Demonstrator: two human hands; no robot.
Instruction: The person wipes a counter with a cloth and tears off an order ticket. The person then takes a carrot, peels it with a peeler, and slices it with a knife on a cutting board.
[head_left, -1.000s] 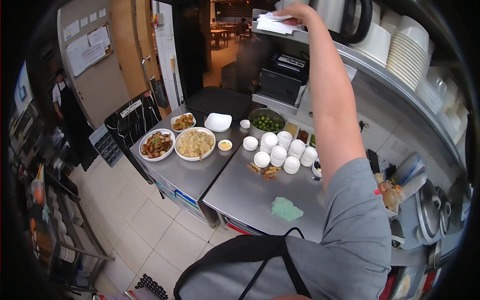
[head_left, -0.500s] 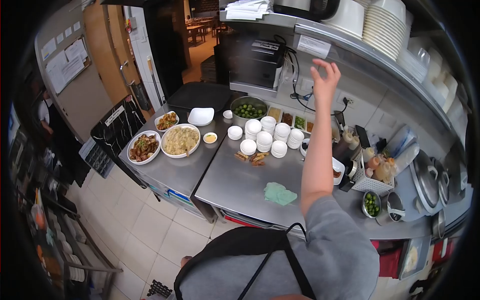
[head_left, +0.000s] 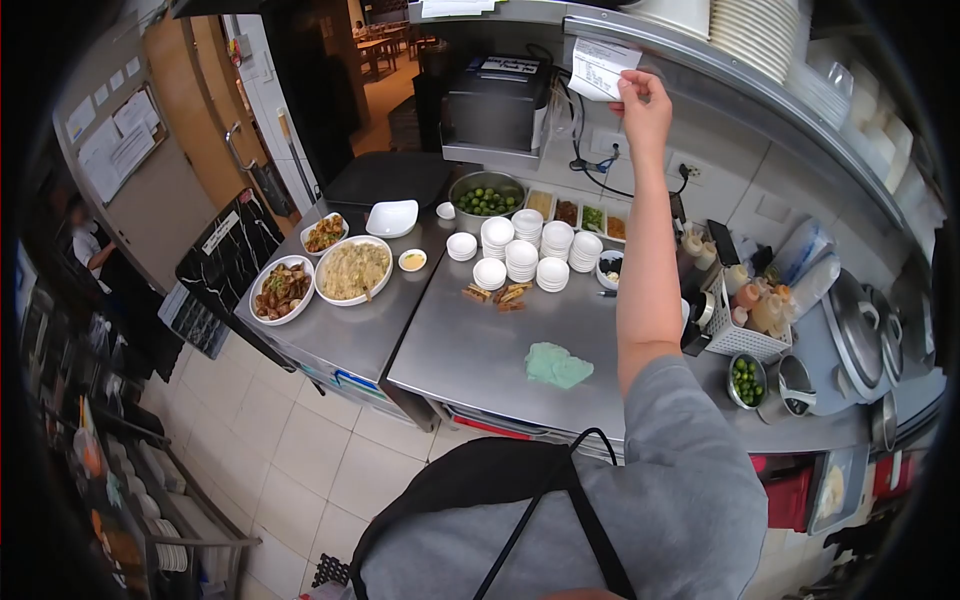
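The right hand [head_left: 643, 108] was raised, fingers curled, with the thumb and fingertips closed on the lower right corner of a printed paper slip [head_left: 603, 70]. The slip was just left of the hand, its upper part in front of the metal edge of the shelf [head_left: 690, 62]. The left hand was out of view, so its state could not be told.

Left of the hand and slightly lower was a black machine [head_left: 493, 110]. Below and left of the hand, stacks of small white dishes [head_left: 521, 258] stood on the tabletop [head_left: 470, 350], beside a metal bowl of green fruit [head_left: 487, 196]. Farther left were a bowl of rice [head_left: 354, 270] and a dish of browned food [head_left: 283, 291]. A green cloth [head_left: 558, 366] lay well below the hand. Lower right of it, squeeze bottles [head_left: 762, 310] stood in a white basket [head_left: 738, 342].
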